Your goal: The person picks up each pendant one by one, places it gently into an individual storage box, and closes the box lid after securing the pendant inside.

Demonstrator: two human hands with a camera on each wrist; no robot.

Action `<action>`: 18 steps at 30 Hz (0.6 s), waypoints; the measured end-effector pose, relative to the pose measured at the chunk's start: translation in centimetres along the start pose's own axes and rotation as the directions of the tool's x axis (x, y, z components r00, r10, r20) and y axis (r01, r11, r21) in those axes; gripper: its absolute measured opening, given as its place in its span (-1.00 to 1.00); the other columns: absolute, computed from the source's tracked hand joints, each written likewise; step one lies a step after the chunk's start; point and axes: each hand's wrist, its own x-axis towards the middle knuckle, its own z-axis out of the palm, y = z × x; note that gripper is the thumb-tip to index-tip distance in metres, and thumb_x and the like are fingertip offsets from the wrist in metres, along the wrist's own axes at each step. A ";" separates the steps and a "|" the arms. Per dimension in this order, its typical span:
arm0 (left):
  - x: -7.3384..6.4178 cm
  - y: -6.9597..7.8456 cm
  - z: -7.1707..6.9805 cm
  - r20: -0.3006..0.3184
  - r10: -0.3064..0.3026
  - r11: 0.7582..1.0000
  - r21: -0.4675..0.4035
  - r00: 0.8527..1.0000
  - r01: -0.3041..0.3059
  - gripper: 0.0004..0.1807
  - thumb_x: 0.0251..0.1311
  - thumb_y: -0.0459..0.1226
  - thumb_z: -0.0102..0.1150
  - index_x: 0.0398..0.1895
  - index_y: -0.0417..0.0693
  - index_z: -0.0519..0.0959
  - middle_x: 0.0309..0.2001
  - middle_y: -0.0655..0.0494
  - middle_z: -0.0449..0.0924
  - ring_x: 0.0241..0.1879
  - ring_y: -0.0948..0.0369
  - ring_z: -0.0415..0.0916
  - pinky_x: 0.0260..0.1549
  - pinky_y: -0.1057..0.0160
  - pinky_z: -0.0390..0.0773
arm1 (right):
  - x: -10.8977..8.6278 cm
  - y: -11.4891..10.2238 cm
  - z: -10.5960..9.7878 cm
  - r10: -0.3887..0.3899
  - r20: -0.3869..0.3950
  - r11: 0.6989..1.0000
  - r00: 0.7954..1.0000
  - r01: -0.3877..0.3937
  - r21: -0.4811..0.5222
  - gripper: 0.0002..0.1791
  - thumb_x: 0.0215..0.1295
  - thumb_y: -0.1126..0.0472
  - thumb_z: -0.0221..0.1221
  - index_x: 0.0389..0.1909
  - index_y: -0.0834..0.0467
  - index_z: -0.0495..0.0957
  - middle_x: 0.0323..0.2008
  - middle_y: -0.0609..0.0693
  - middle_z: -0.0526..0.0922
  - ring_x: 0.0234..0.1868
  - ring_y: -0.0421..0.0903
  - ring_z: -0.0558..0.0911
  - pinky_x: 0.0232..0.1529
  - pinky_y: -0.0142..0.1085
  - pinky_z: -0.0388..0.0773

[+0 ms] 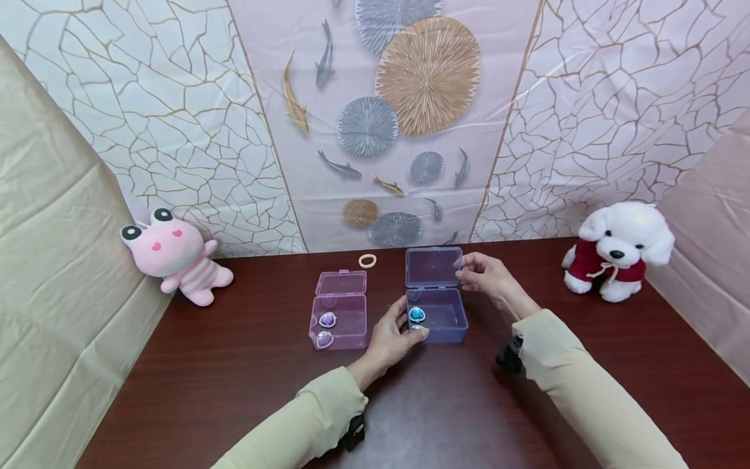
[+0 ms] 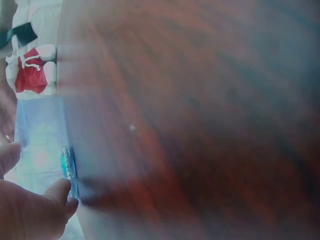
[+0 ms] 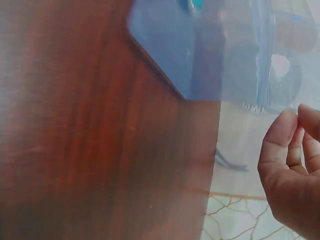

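A clear blue plastic box stands on the table with its lid raised at the back. My left hand grips the box's left side, thumb at the front corner. At the lid's right edge, my right hand pinches the rim between thumb and fingertips; the right wrist view shows the thumb against it. Inside the box, on the left, lies a teal heart-shaped gem with a sparkly border. A second gem piece in front of it is partly hidden by the left thumb.
Left of the blue box, an open pink box holds two purple gems. Behind them lies a pale ring. A pink frog plush sits at left, a white dog plush at right. A patterned cloth hangs behind the table.
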 end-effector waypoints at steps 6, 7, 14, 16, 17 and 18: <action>0.0 -0.1 0.0 -0.017 0.004 0.999 0.035 1.000 -0.003 -0.16 0.00 -0.47 0.29 0.38 -0.29 0.13 0.31 -0.29 0.24 0.29 -0.12 0.25 0.16 0.07 0.44 | -2.8 0.2 -0.2 -0.053 0.038 0.998 0.998 0.054 -0.016 -0.69 0.36 0.32 0.05 -0.03 0.49 0.39 -0.26 0.13 0.61 -0.30 -0.25 0.64 -0.15 -0.26 0.66; 0.0 -0.1 0.0 -0.024 0.005 0.999 0.049 1.000 -0.004 -0.17 0.00 -0.46 0.30 0.38 -0.29 0.15 0.31 -0.29 0.25 0.28 -0.12 0.27 0.14 0.08 0.46 | -3.3 0.3 -0.2 -0.046 0.042 0.999 0.998 0.047 -0.024 -0.65 0.38 0.25 0.04 0.00 0.48 0.40 -0.18 0.19 0.61 -0.26 -0.25 0.64 -0.11 -0.23 0.65; -0.2 0.0 0.0 -0.094 0.020 0.986 0.165 0.995 -0.005 -0.24 -0.03 -0.38 0.37 0.30 -0.22 0.30 0.18 -0.18 0.44 0.12 -0.05 0.47 -0.01 0.17 0.59 | -6.0 0.9 0.3 0.049 0.072 0.996 0.996 -0.043 -0.081 -0.42 0.35 0.07 0.10 0.25 0.38 0.31 0.16 0.36 0.43 -0.05 -0.21 0.59 0.04 -0.22 0.57; -0.3 0.0 0.0 -0.102 0.036 0.981 0.192 0.994 -0.016 -0.25 -0.06 -0.37 0.39 0.28 -0.22 0.34 0.12 -0.16 0.48 0.06 -0.02 0.50 -0.07 0.19 0.62 | -6.4 1.0 0.6 0.049 0.077 0.993 0.996 -0.041 -0.111 -0.41 0.35 0.13 0.11 0.27 0.40 0.27 0.18 0.37 0.42 0.01 -0.12 0.58 0.03 -0.24 0.58; -0.3 0.0 0.0 -0.101 0.043 0.979 0.201 0.994 -0.022 -0.25 -0.07 -0.37 0.40 0.27 -0.22 0.34 0.10 -0.16 0.49 0.05 -0.02 0.52 -0.08 0.20 0.62 | -6.5 1.0 0.7 0.049 0.081 0.992 0.995 -0.039 -0.124 -0.41 0.34 0.16 0.11 0.28 0.40 0.26 0.20 0.37 0.41 0.04 -0.06 0.57 0.03 -0.25 0.58; -0.4 0.0 0.0 -0.095 0.044 0.980 0.196 0.995 -0.025 -0.24 -0.08 -0.37 0.41 0.28 -0.22 0.34 0.09 -0.17 0.50 0.04 -0.02 0.52 -0.08 0.19 0.62 | -6.6 1.0 0.8 0.048 0.083 0.990 0.995 -0.037 -0.139 -0.41 0.34 0.18 0.11 0.29 0.41 0.25 0.21 0.36 0.40 0.07 -0.01 0.56 0.02 -0.28 0.58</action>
